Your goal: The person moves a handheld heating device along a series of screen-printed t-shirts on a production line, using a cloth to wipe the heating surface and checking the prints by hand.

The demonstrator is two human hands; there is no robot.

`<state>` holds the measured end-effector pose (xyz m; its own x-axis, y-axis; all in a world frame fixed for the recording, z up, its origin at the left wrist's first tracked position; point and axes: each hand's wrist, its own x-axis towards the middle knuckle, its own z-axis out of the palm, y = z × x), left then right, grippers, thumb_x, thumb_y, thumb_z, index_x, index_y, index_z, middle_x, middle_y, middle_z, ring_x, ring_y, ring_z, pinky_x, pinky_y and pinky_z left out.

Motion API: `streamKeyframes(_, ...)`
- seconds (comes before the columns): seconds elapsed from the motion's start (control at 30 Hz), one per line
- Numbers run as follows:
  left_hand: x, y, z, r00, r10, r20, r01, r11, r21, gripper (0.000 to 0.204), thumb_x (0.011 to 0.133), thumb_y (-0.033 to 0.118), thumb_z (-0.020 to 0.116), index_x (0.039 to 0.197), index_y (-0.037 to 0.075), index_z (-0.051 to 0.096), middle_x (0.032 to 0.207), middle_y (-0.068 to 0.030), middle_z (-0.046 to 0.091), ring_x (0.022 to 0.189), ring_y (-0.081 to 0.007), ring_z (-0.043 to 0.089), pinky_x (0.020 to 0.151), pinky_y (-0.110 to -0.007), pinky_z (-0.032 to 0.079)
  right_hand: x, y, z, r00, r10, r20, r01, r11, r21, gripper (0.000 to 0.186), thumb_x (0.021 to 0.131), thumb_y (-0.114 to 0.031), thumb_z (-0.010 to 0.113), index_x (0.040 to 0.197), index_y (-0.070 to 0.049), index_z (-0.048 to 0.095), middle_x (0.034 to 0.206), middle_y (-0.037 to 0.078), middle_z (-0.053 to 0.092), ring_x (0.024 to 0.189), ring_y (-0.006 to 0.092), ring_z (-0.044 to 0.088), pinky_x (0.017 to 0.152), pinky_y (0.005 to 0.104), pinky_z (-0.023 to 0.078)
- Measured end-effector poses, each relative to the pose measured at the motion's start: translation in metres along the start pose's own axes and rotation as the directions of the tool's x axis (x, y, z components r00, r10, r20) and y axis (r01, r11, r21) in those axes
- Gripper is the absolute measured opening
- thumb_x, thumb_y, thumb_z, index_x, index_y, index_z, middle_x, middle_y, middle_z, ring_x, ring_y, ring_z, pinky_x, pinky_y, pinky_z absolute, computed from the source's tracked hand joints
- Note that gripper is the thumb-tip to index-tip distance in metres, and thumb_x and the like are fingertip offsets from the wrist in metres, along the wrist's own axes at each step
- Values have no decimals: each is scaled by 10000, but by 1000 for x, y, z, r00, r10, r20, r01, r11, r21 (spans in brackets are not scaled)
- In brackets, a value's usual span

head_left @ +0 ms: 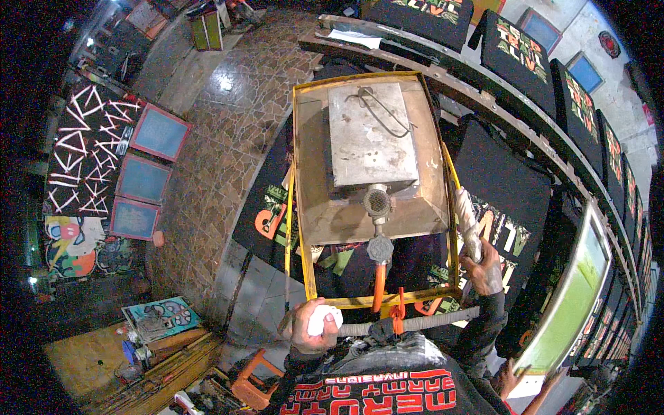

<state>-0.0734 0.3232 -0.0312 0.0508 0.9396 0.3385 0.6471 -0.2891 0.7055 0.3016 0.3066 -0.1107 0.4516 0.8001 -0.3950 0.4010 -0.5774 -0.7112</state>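
Hands: 2, each closed. The left hand (308, 328) grips a white wad (325, 320) at the left end of a grey wrapped bar (422, 322); whether it also grips the bar cannot be determined. The right hand (483, 268) grips a white-wrapped handle (467, 218) at the right side of the yellow frame (425, 295). The frame carries a metal unit (370, 135), apparently a heater, in front of the wearer and above printed black fabric (273, 220); the vertical gap cannot be read.

Risk 1: uneven force between the 2 hands could tilt the frame; a lowered edge might scuff the prints.

Risk 2: the orange hose (379, 287) runs close to the near crossbar; travel beyond its slack could strain the fitting (380, 249).

Risk 3: the bent wire (380, 111) atop the unit, if loose, could slide under tilt.

Risk 4: a co-worker's hands (508, 380) hold a green screen (574, 294) at right; a rightward swing could cause contact.
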Motion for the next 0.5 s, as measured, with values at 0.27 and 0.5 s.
streamKeyframes(0.27, 0, -2, -1, 1000, 3, 24, -2, 1000, -3, 290, 725, 139, 661, 976, -5, 646, 811, -134, 667, 651, -258, 638, 598, -339, 518, -1, -4, 2, 1000, 3, 20, -4, 997, 74, 587, 725, -122, 776, 1244, 8, 536, 1118, 176, 645, 1033, 273, 630, 897, 360, 498)
streamKeyframes(0.5, 1, 1, -3, 1000, 4, 21, -4, 1000, -1, 282, 719, 138, 665, 966, 2, 652, 813, -129, 669, 651, -261, 639, 599, -345, 520, -2, -1, 2, 1000, -16, 7, 16, 999, 33, 581, 730, -118, 774, 1243, 14, 536, 1093, 179, 649, 1004, 273, 637, 873, 359, 504)
